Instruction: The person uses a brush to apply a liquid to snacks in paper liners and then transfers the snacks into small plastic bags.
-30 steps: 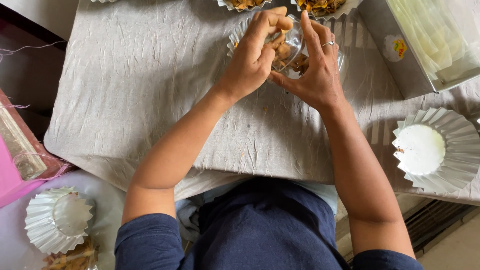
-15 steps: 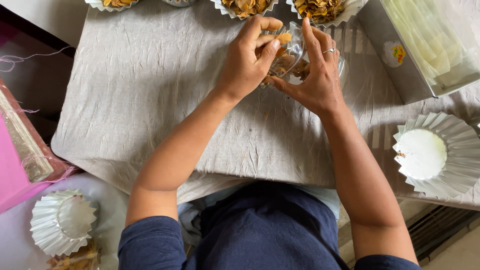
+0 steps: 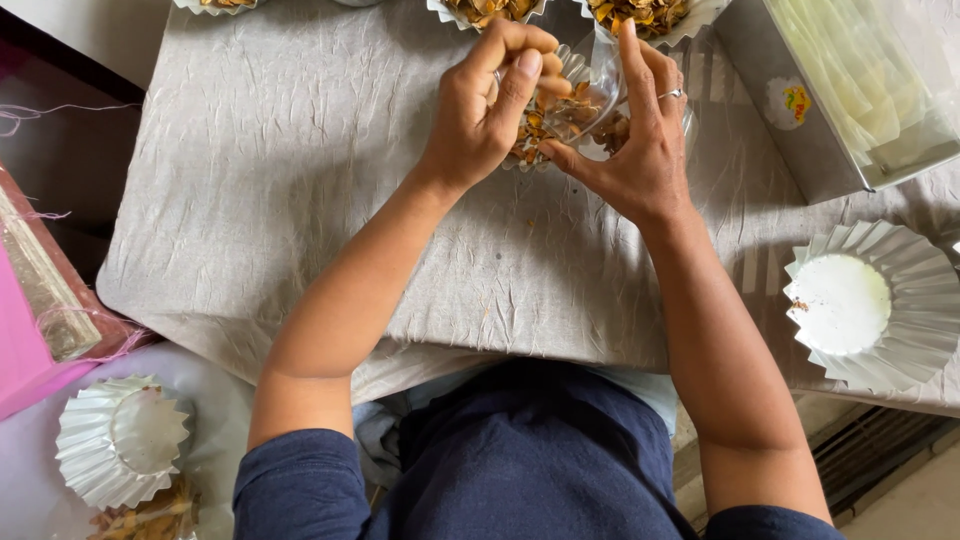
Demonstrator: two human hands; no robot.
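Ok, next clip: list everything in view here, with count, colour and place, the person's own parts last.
clear container of snack mix: one, transparent with brown-orange pieces, top centre, between both hands
filled paper cups: at least three, white with brown mix, along the top edge, cut off
stack of paper cups: one stack, white, right edge of the table
second stack of paper cups: one stack, white, lower left
metal tin: one, silver with pale contents, top right
tablecloth: one, grey, crinkled, covering the table
pink box: one, far left
left hand: closed fingers in the container
right hand: steadies the container, ring on one finger
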